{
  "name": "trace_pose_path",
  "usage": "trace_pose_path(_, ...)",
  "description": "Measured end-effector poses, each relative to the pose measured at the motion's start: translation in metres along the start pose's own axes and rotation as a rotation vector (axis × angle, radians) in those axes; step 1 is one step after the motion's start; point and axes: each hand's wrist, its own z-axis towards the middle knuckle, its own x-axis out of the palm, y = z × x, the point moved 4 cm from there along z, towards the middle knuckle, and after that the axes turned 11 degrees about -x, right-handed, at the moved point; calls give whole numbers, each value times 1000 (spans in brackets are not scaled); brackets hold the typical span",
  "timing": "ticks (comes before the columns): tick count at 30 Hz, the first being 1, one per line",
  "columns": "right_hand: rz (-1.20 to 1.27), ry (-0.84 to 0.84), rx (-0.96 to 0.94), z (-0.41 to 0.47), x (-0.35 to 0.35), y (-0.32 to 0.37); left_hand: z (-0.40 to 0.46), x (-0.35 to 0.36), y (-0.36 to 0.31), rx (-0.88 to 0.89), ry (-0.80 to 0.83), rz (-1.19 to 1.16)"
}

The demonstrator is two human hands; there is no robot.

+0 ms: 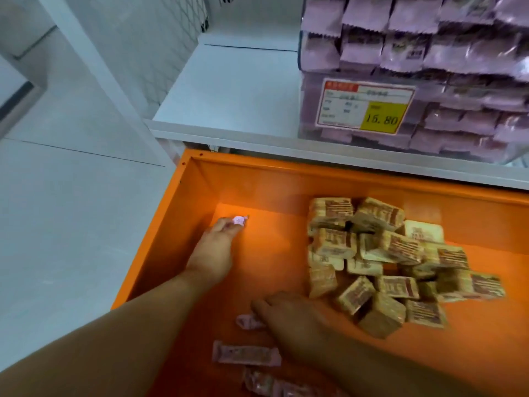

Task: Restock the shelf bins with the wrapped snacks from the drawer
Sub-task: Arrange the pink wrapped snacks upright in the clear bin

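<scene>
- A small pink snack (238, 220) sits at the far left corner of the orange drawer (286, 179), pinched by the left hand (213, 250)
- The right hand (289, 322) lies palm-down over another pink snack (248, 321); whether it grips, I cannot tell
- More pink packets (246, 355) lie nearer; tan packets (383, 253) are heaped to the right
- Above, a clear shelf bin (309, 90) holds purple packs behind a price tag (365, 107)

A red-and-yellow price tag (365, 106) reading 16.80 sits right of centre near the top of the frame — pale grey floor (57, 210) fills the left side.
</scene>
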Motion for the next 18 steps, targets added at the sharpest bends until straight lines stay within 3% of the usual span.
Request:
trace_pose_path(3,48,-95,49,-13,-13,-6,-7,-1,-4,5,-12,-47)
trace_pose_path(5,174,-116,54,-29,-34,-5,-13,-3,-9,-68,69,6)
trace_pose_path(10,372,-234,227,-77,-83,-13,-33,-29,-31,-20,164,-23)
trace_pose_path(15,635,-452,375,-131,-149,-8,-76,-104,-90,73,265,-269)
trace_pose_path(18,808,-625,384,-170,-194,0,-116,-156,-127,99,280,-617)
